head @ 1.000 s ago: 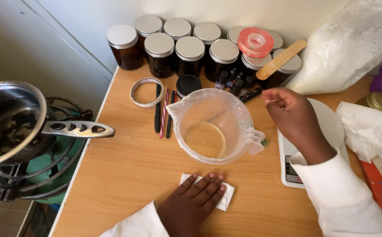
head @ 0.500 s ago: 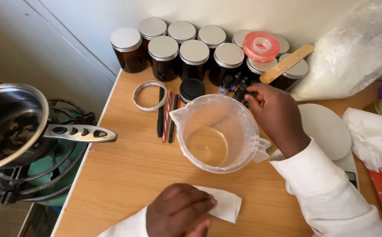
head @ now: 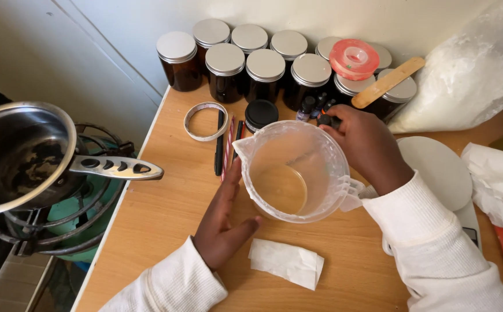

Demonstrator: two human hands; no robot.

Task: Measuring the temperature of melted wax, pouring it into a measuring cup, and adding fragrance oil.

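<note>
Head view: the left hand (head: 224, 222) rests spread open against the side of the plastic jug (head: 295, 171) on the wooden table (head: 165, 231), steadying it. Behind the jug, the right hand (head: 366, 144) closes on a small dark bottle (head: 325, 119); lifting it out calls for care among the neighbouring bottles

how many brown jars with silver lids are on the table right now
9 show: five amber jars from the left corner to the middle, four more beside and under the red tape roll and wooden stick. Others may be hidden behind the right hand.
</note>
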